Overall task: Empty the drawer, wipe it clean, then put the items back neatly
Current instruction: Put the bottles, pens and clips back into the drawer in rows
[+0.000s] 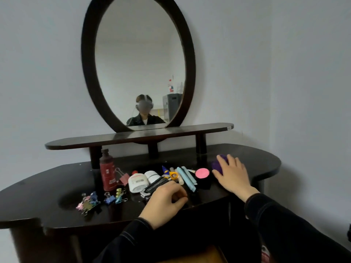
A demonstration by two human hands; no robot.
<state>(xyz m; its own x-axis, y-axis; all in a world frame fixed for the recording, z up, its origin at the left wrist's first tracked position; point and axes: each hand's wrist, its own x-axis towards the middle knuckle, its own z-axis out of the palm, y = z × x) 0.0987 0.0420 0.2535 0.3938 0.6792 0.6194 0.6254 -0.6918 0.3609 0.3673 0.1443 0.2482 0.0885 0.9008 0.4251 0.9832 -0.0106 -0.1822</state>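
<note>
Purple cloth (218,165) sits far right on the dark worktop (47,190), under the right hand (232,174), whose grip lies open. Left hand (165,201) curls shut near the black pens (155,185).

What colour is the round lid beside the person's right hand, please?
Pink, on a black container: the round lid shows clearly in the head view, left of the right hand.

A tall oval mirror (139,63) in a dark wooden frame leans on the pale grey wall (284,63). It stands on a narrow dark wooden shelf (76,143) raised above the tabletop (38,196).
</note>
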